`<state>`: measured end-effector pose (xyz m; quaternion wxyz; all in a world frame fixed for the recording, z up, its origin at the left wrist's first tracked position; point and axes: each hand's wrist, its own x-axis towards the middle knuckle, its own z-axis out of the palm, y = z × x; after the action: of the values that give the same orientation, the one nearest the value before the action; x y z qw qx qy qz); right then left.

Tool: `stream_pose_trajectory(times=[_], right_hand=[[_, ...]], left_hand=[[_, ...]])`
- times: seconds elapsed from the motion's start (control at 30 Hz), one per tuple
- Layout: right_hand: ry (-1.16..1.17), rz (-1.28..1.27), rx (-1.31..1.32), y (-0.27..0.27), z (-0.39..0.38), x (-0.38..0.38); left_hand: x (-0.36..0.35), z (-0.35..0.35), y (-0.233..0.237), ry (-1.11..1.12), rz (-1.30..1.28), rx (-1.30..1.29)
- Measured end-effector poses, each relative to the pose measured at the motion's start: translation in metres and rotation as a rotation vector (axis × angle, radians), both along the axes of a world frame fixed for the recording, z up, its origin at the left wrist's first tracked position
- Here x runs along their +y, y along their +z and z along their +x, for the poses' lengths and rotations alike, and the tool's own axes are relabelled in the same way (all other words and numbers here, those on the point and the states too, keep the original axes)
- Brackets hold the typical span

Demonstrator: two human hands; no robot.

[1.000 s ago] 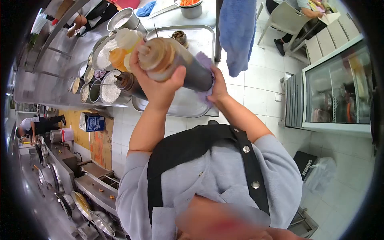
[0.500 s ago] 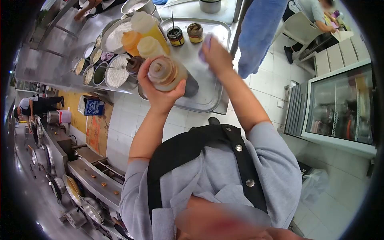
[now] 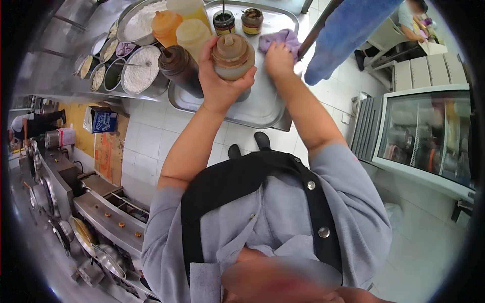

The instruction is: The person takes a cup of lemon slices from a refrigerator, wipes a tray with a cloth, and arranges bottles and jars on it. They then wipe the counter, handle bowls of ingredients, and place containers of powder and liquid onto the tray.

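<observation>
Wiping our tray's (image 3: pixel 262 101) far edge, sauce bottle (image 3: pixel 232 55) not yet set down
Left hand (image 3: pixel 217 83) clasps it aloft; right hand (image 3: pixel 279 58) clutches the purple cloth (image 3: pixel 283 36).

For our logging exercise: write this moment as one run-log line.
left hand: grips brown squeeze bottle | right hand: clutches purple cloth on metal tray
</observation>
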<state>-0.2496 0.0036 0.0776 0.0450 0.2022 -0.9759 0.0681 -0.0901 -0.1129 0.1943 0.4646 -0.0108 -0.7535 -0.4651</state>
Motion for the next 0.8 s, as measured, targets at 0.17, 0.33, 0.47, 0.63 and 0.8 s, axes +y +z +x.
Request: stream_pose_trajectory(times=[0.17, 0.33, 0.47, 0.63, 0.8], right_hand=[[0.222, -0.042, 0.080, 0.020, 0.117, 0.033], [0.309, 0.101, -0.082, 0.046, 0.169, 0.043], [0.439, 0.037, -0.188, 0.068, 0.185, 0.048], [0.442, -0.025, -0.858, 0.092, 0.151, 0.042], [1.033, -0.191, -1.289, 0.082, 0.095, 0.085]], left_hand=[[-0.001, -0.003, 0.000, 0.017, -0.046, 0.024], [-0.001, -0.003, 0.000, -0.029, 0.011, 0.010], [-0.003, -0.003, -0.002, 0.016, -0.039, -0.008], [-0.003, -0.005, -0.002, -0.020, -0.013, -0.001], [0.005, -0.005, 0.021, -0.116, 0.097, -0.011]])
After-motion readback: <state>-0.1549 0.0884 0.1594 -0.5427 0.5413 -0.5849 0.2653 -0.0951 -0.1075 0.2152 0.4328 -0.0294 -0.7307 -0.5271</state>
